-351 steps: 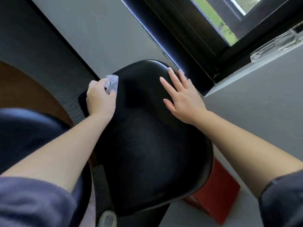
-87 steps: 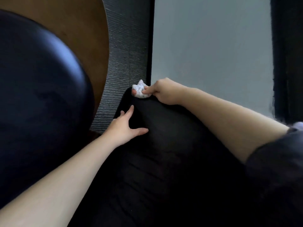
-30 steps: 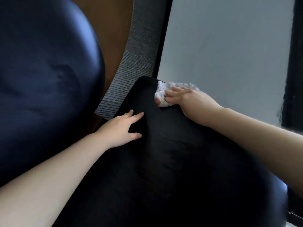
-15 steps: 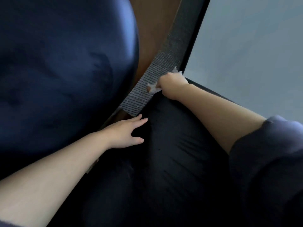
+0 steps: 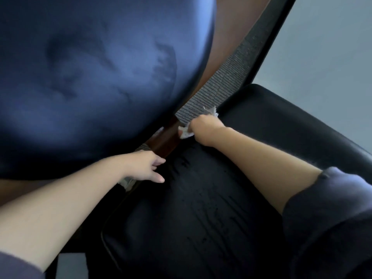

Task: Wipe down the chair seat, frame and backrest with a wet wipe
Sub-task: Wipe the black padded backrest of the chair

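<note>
The wet wipe [image 5: 184, 134] was a crumpled white wad, showing on both sides of the right hand [image 5: 203, 128], whose curled fingers gripped it against the left edge of the black chair seat [image 5: 261, 137]. Damp streaks marked the seat's padding. The left hand [image 5: 147, 168] rested on the same edge, fingers straight and holding nothing. A dark blue padded chair [image 5: 90, 77] crowded in close on the left, with a grey ribbed strip [image 5: 221, 83] and a brown wooden bar [image 5: 165, 141] between them.
</note>
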The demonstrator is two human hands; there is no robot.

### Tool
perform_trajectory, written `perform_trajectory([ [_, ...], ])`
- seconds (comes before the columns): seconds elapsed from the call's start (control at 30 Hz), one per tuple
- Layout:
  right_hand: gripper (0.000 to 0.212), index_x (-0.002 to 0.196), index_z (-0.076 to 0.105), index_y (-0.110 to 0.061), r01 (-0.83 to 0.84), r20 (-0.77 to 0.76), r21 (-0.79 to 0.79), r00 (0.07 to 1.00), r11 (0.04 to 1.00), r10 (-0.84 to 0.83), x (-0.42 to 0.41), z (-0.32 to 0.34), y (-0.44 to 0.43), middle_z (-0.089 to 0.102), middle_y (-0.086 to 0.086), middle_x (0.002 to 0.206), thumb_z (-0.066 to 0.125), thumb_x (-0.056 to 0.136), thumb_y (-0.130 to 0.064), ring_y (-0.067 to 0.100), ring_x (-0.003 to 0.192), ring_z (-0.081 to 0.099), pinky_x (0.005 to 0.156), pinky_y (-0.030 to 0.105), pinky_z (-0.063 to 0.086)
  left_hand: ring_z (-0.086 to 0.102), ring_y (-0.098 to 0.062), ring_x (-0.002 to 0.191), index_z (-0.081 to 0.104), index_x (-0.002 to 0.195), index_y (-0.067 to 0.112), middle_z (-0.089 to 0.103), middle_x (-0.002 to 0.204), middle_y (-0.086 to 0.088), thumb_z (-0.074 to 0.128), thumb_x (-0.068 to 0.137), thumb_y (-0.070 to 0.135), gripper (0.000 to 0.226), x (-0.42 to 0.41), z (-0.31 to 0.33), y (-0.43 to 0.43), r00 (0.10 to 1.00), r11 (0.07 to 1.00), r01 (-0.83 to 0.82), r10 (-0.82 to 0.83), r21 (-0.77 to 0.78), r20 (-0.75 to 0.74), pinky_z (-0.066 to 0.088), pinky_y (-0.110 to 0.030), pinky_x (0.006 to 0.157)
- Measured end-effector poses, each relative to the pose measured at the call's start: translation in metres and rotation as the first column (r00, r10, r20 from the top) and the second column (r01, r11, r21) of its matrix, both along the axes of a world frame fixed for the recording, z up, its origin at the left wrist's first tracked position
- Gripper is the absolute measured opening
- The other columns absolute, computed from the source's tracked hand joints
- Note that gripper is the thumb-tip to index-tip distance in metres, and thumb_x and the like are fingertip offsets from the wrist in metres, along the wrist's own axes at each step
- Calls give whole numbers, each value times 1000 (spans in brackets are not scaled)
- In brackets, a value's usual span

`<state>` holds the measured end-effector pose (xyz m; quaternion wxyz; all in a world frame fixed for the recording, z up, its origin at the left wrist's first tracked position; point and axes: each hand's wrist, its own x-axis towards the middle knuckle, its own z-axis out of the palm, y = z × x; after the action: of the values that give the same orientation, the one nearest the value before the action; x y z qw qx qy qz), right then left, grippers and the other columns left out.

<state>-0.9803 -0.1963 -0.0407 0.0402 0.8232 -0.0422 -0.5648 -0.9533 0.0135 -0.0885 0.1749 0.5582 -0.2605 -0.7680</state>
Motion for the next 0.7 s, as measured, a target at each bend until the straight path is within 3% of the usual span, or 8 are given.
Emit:
perform_trajectory([
  [0.1,35,127,58,-14,75,44,-162,997,984,-69,13,-2,-18,57,14,129,48,93,-13,33,120,53,101,41,39,45,-8,134,29,152,16,45,148,-4,76,84,28,83,-3,-2,9,1000,1000,-7,8,-28,30,30,-17,111],
  [0.17,33,124,59,-12,66,64,-189,996,980,-54,11,-2,-5,58,14,128,47,94,-13,32,120,54,102,39,38,41,-5,136,28,152,18,45,148,-5,75,84,28,84,-7,-5,18,999,999,-40,41,-35,30,28,-14,110],
  [0.3,33,122,61,-9,57,-6,107,998,993,-57,-14,-1,58,60,14,126,45,93,-10,32,117,57,95,36,45,41,-9,137,29,152,22,44,150,-3,78,80,35,89,-17,-8,39,996,997,-77,78,-28,35,31,-22,114],
  [0.4,33,125,58,-10,134,23,-110,991,985,-132,3,-3,25,58,15,129,46,94,-11,33,120,54,97,39,44,41,-10,137,31,151,25,44,150,0,79,74,43,93,-21,-13,58,994,994,-105,105,-3,11,34,-32,115],
  [0.47,32,124,58,-10,92,32,-175,996,980,-88,1,0,27,58,14,128,47,94,-10,32,119,54,99,40,43,41,-9,137,32,151,22,42,151,-2,80,69,45,98,-24,-14,68,986,986,-160,161,34,-28,32,-33,117],
  [0.6,33,124,59,-12,13,-9,147,1000,989,-12,-28,3,94,60,10,126,46,93,-10,30,118,55,98,39,46,36,-18,141,28,151,11,34,154,-11,78,81,20,87,-32,-5,80,978,978,-192,198,86,-73,26,-31,118],
  [0.7,37,130,56,-13,113,8,-51,994,992,-113,-18,-5,66,57,10,130,45,95,-10,32,123,51,103,44,42,32,-19,143,26,153,19,32,156,-8,78,80,32,90,-35,-1,94,989,987,-138,141,83,-38,26,-34,119],
])
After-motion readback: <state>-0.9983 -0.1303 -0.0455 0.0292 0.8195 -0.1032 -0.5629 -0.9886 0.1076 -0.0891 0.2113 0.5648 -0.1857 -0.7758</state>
